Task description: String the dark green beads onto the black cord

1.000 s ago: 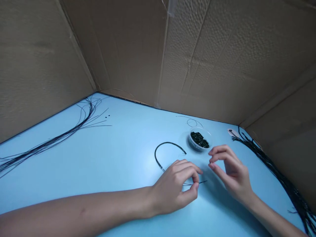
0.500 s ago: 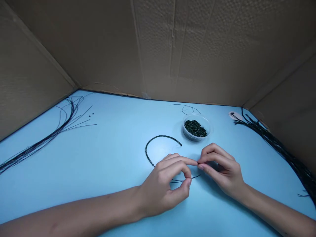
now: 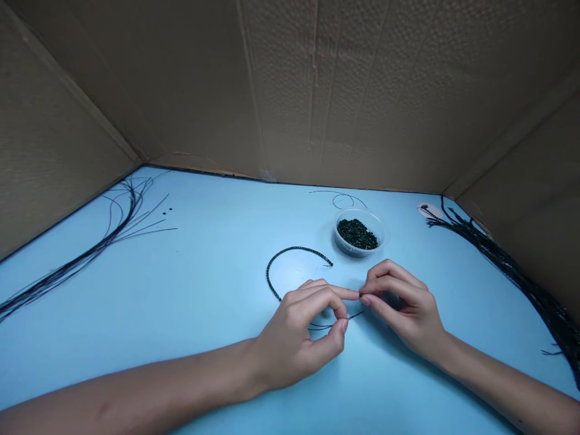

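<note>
My left hand (image 3: 308, 332) pinches a thin black cord (image 3: 322, 327) between a bent finger and thumb, and the cord's end sticks out to the right. Its index finger stretches over to the fingertips of my right hand (image 3: 403, 302). Those fingertips are closed on a tiny dark bead (image 3: 361, 295), mostly covered by the fingers. A curved string of dark beads (image 3: 269, 273) lies on the table behind my left hand, which hides part of it. Beyond my right hand stands a clear round tub (image 3: 351, 249) with dark green beads (image 3: 357, 233) inside.
At the left lies a bundle of black cords (image 3: 86, 254), with two loose beads (image 3: 167, 211) near it. A thicker dark bundle of strands (image 3: 507, 260) runs along the right edge, by a pale round disc (image 3: 429, 210). One loose cord (image 3: 344, 196) curls behind the tub. Cardboard walls (image 3: 290, 90) enclose the blue table.
Both hands have shifted very slightly up and left, their fingertips still together. The cord's free end has risen a little with my left hand. The tub and bundles look the same.
</note>
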The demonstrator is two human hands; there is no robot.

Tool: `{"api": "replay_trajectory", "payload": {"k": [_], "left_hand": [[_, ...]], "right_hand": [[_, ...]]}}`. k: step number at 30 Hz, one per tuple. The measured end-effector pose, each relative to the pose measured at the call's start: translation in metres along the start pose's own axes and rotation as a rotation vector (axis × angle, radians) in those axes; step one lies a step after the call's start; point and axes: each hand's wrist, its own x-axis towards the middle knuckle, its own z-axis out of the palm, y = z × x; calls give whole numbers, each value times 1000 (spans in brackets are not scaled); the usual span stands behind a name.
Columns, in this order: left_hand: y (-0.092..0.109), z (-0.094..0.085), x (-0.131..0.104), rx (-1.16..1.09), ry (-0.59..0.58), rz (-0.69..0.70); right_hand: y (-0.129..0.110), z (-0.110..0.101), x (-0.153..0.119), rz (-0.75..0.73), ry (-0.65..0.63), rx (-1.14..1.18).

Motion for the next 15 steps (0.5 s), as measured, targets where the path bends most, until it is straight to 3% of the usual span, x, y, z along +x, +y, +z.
{"api": "replay_trajectory", "payload": {"k": [15], "left_hand": [[0,-1,1,-89,-9,-150]], "right_hand": [[-3,1,-2,-101,-43,-73]]}}
